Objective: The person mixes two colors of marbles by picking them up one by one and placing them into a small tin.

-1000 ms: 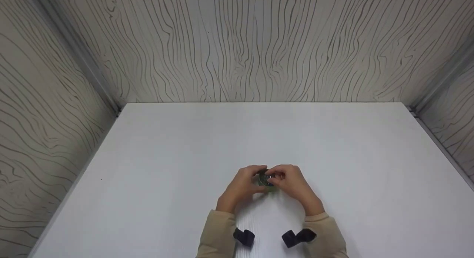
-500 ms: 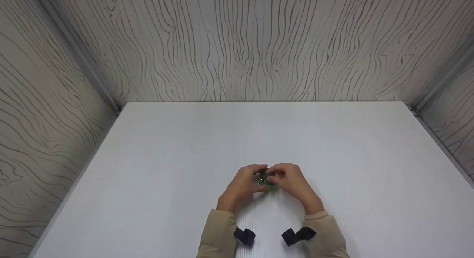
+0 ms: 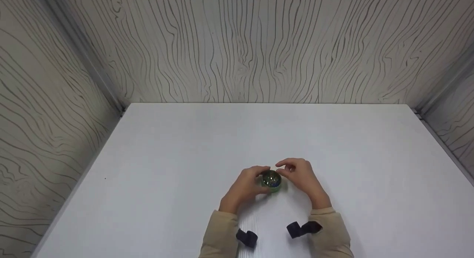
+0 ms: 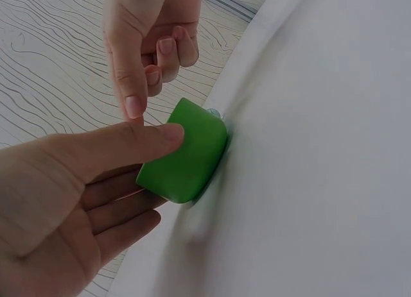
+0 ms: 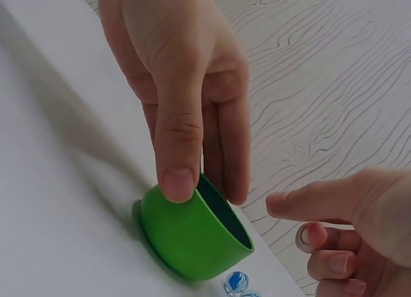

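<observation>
A small green cup [image 3: 272, 181] with a dark inside stands on the white table, and shiny glass marbles [image 3: 273, 183] show in it in the head view. My left hand [image 3: 246, 184] holds the cup from the left, thumb on the near side and fingers on the far side. Up and to the right of the rim is my right hand [image 3: 300, 174], apart from the cup. Its fingers are loosely bent, with nothing visible between thumb and forefinger. In the right wrist view, blue-and-clear marbles [image 5: 237, 282] lie just beside the cup's base.
The white table [image 3: 185, 150] spreads out around both hands. Wood-grain panels [image 3: 237, 46] rise behind it and at the sides. Dark camera mounts [image 3: 247, 238] stick inward from both beige sleeves [image 3: 221, 232].
My right hand has drawn back from the cup's mouth, up and to the right, so the marbles inside show more fully. The left hand keeps its hold on the cup.
</observation>
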`<state>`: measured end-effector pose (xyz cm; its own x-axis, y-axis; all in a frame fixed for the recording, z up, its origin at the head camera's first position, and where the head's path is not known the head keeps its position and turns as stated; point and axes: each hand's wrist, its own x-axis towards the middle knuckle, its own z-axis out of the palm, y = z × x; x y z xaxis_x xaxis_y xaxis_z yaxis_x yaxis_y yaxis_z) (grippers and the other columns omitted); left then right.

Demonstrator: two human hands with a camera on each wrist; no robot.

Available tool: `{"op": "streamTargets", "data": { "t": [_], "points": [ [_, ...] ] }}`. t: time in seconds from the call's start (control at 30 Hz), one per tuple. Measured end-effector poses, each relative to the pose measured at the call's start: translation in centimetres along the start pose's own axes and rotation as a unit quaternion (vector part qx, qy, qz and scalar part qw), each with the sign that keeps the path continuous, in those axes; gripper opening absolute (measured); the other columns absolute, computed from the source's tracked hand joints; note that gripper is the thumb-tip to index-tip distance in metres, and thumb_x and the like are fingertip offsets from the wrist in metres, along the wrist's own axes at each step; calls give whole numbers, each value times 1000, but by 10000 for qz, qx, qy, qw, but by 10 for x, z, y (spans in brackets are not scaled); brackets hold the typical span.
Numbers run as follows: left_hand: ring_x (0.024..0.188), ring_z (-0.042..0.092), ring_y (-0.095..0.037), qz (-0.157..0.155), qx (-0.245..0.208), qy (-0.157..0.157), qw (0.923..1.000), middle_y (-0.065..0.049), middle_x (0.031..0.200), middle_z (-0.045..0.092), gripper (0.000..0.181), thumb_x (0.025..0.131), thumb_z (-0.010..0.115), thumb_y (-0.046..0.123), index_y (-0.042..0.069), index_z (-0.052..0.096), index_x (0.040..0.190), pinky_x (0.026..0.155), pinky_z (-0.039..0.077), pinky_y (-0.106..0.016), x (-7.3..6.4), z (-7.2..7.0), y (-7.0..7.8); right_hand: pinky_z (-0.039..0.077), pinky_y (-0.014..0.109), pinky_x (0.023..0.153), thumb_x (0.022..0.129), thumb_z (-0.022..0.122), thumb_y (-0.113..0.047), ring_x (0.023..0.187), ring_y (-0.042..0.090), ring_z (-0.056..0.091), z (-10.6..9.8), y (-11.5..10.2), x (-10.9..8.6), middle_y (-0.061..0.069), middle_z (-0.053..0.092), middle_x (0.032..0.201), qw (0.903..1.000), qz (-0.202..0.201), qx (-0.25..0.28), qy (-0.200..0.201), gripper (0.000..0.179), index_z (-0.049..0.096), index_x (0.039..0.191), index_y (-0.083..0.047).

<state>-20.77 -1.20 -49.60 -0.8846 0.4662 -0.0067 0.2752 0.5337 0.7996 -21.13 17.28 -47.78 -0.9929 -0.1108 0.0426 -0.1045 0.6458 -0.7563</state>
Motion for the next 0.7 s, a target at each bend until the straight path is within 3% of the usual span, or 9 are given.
{"op": "streamTargets", "data": {
  "t": [0.33,0.7],
  "points": [
    [125,59,-26,-137,-1,68,9999,-13,133,62,60,78,80,12,4,57,133,110,47,-40,-1,1,-1,35,15,55,84,71,-7,65,8,43,-6,12,-2,6,58,72,9989,387,7,252,18,74,101,-3],
    [127,58,-25,-156,-24,18,9999,-12,134,62,61,78,79,11,4,56,134,111,47,-38,0,2,0,35,15,55,83,72,-7,61,7,43,-6,22,-2,5,58,69,9982,519,5,287,20,73,102,-1]
  ]
}}
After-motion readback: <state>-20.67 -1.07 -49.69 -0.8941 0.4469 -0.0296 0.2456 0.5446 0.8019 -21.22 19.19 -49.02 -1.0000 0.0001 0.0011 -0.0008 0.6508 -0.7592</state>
